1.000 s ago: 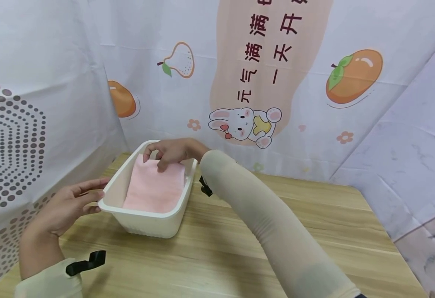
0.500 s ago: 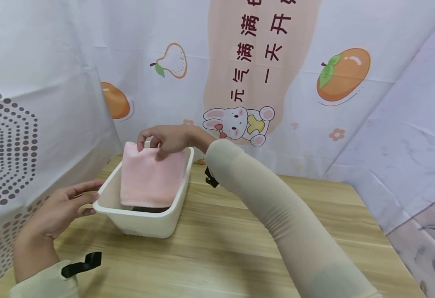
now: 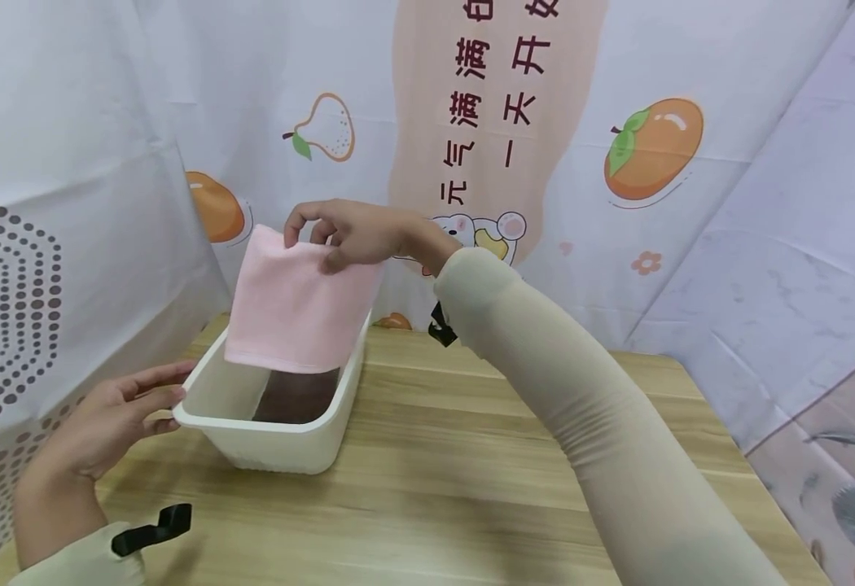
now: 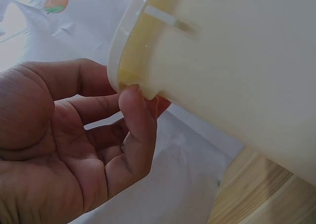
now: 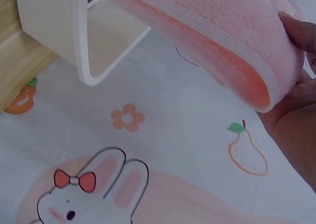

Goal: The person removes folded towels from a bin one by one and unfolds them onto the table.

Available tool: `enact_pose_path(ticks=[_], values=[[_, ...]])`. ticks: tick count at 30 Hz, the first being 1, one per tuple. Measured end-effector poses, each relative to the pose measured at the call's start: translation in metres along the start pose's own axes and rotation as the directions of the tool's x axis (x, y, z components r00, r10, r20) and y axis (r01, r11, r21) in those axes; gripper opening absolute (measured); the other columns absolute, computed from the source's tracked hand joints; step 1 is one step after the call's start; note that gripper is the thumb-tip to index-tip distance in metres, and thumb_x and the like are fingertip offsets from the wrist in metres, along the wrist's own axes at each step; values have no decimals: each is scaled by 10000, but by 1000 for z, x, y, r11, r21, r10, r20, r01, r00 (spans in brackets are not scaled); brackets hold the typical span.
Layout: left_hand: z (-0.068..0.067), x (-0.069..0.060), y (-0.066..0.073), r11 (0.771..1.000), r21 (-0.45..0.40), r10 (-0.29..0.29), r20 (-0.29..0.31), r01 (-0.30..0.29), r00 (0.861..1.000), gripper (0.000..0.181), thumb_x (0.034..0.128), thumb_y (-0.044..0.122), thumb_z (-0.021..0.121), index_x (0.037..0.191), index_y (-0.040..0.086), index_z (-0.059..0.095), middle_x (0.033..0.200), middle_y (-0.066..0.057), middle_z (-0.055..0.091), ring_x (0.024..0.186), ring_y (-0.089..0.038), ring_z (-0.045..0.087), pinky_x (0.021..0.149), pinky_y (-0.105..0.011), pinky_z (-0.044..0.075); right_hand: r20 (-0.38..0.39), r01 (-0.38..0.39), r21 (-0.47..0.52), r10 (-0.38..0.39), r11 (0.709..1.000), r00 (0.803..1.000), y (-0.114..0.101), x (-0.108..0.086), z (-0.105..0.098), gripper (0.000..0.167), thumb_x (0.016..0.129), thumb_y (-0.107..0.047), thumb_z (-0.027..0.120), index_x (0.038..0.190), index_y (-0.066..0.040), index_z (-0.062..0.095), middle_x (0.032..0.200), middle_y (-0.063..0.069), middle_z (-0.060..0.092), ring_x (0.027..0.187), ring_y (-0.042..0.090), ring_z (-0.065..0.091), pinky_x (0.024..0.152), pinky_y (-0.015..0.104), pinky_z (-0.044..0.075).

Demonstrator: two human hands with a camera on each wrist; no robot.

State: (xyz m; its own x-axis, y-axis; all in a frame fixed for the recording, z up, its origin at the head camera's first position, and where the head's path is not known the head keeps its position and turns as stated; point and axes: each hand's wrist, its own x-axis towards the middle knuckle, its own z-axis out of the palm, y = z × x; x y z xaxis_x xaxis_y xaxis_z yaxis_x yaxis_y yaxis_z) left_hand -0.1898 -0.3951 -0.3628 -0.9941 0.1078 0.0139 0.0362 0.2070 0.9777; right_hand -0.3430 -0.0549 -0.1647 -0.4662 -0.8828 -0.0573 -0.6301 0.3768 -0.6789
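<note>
A folded pink towel [image 3: 299, 305] hangs tilted above a white plastic storage bin [image 3: 281, 452]. My right hand [image 3: 369, 232] pinches its top edge, thumb on the near side. In the right wrist view the towel's [image 5: 232, 26] folded layers and pale hem show beside the fingers. My left hand [image 3: 108, 419] holds the bin's near left corner; in the left wrist view its bent fingers grip the rim [image 4: 118, 51]. Something flat and dark brown [image 3: 295, 397] lies in the bin, partly covered by the towel, its kind unclear.
The bin stands at the left of a wood-grain table [image 3: 486, 464]. A white curtain [image 3: 252, 65] printed with fruit and a rabbit hangs behind the table, and a dotted curtain [image 3: 10, 309] borders the left side.
My right hand has lifted the pink towel up out of the bin, uncovering the dark brown thing inside. My left hand has stayed at the bin's corner.
</note>
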Motion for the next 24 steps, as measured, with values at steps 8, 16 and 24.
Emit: enact_pose_path(ticks=[8,16,24], values=[[0,-2,-4,1000,-29,7,-16,-7,1000,301,1032,126,625,1330,166,638,1205,164,678,983,-81,677,759,-279,588,-58,13,39,-10,999,998,-12,-36,-25,393,949,32,622,1259,-196,543,1052,155,625,843,283,658,723,396,584],[-1,2,2,1000,15,11,-4,-11,1000,368,1033,159,630,1396,114,596,1218,176,671,985,-70,676,762,-279,591,-85,0,-70,-6,998,996,-3,-94,-41,390,952,-8,660,1250,-237,555,1026,127,669,834,257,643,757,391,548],[-5,0,-5,996,-88,15,27,-13,1000,293,1029,80,615,1292,190,682,1201,143,698,978,-77,688,766,-285,596,-112,-86,-130,71,988,991,21,-147,-38,351,964,-56,667,1237,-249,560,1038,98,655,924,260,605,774,408,530]])
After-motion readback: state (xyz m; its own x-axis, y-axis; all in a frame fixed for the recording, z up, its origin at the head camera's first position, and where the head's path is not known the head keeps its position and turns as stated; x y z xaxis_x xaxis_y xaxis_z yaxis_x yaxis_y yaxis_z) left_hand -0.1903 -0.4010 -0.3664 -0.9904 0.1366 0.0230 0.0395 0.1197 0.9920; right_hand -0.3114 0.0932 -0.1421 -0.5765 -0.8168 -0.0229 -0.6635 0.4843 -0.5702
